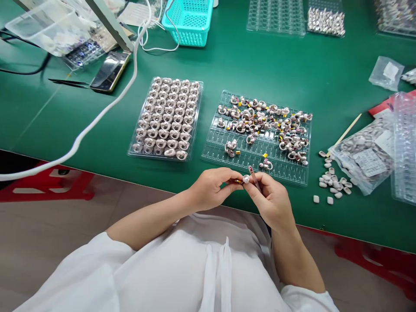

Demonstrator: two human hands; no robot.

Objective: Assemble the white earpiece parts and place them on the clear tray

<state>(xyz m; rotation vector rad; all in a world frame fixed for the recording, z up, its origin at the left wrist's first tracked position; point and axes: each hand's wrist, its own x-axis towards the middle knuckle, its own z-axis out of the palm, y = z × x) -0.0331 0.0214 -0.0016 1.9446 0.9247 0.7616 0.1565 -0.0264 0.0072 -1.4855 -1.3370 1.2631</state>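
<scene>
Close together at the table's front edge, both my hands are closed in pinches. Between their fingertips sits a small piece with a shiny, pearl-like ball. My left hand grips this piece by a gold and dark part at its left. Against its right side press the fingers of my right hand, which also holds a thin flat strip with reddish marks near its tip. Just beyond, a clear ridged tray carries many small ring-like pieces, some with yellow tabs. Fingers hide part of the held piece.
Left of the ridged tray stands another tray with rows of pale rings. Loose pale stones lie at right beside a plastic bag and thin stick. Farther back are a turquoise basket, phone and white cable.
</scene>
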